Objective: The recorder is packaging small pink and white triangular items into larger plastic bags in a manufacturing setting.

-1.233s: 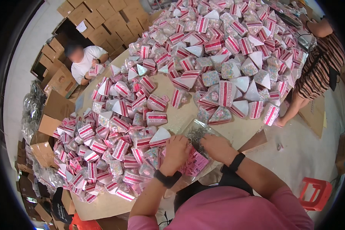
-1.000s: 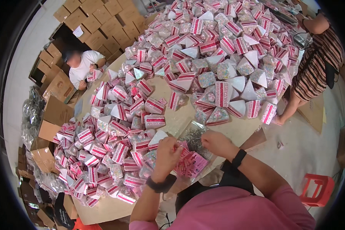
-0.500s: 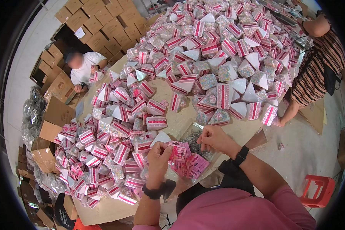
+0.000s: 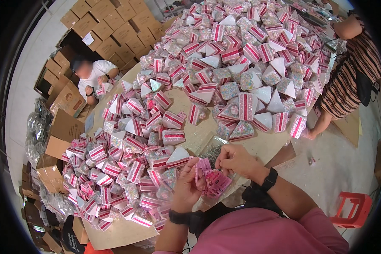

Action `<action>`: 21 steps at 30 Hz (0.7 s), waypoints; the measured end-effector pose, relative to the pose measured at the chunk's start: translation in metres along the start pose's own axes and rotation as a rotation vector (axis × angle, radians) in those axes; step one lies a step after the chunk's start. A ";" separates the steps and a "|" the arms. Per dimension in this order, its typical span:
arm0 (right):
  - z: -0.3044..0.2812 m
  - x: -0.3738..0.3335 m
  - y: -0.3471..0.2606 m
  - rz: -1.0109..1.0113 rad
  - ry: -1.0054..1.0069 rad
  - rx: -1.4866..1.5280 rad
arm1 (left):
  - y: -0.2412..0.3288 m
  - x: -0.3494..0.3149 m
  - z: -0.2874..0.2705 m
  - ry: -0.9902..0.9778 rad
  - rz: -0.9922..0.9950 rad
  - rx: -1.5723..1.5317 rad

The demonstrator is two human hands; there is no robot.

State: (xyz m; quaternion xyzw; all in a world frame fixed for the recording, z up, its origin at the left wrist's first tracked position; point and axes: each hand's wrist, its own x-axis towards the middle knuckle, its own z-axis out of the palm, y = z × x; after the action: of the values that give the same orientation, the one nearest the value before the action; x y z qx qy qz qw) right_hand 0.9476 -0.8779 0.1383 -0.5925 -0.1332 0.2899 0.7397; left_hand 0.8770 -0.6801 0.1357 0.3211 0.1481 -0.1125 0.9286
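My left hand (image 4: 188, 186) is closed at the left side of a pile of printed pink cards (image 4: 218, 183), with the edge of a pink card between its fingers. Just right of it, my right hand (image 4: 238, 161) is pinched above the cards. Whatever lies in that pinch is too small to make out. Partly behind my right hand is a clear plastic bag (image 4: 211, 146) of small dark, shiny pieces. Close to my left hand sits a cake-slice-shaped item (image 4: 178, 157) with a white top and pink-striped side.
A large heap of similar slices (image 4: 245, 72) covers the table's far side; another heap (image 4: 114, 178) lies left. A person (image 4: 95, 76) sits far left, and another in stripes (image 4: 345, 84) stands right. Cardboard boxes (image 4: 110, 29) are stacked behind. A red stool (image 4: 351, 210) stands right.
My left hand has moved right and down onto the pink cards. My right hand has come slightly down and left, closer to it. The far-left person's hands have shifted.
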 end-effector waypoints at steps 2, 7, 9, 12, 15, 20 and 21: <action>0.007 -0.003 -0.005 0.018 0.007 0.003 | -0.002 0.000 -0.009 -0.108 -0.110 -0.156; 0.014 -0.008 -0.002 -0.030 0.033 -0.001 | -0.010 0.001 -0.016 -0.112 -0.187 -0.264; 0.017 -0.010 0.001 -0.037 0.064 -0.025 | -0.012 0.001 -0.016 -0.118 -0.180 -0.303; 0.022 -0.013 0.004 -0.029 0.110 -0.061 | -0.016 0.003 -0.007 -0.115 -0.138 -0.343; 0.024 -0.014 0.011 -0.049 0.152 -0.061 | -0.018 0.000 0.002 -0.141 -0.095 -0.350; 0.023 -0.013 0.022 -0.122 0.255 -0.059 | -0.019 -0.007 0.008 -0.219 -0.037 -0.366; 0.024 -0.014 0.021 -0.119 0.249 -0.077 | -0.018 -0.006 0.004 -0.211 -0.027 -0.360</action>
State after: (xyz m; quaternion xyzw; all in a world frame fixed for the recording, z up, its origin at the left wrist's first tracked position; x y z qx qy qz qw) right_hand 0.9183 -0.8643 0.1265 -0.6428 -0.0865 0.1644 0.7432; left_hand 0.8665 -0.6959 0.1304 0.1346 0.0719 -0.1297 0.9797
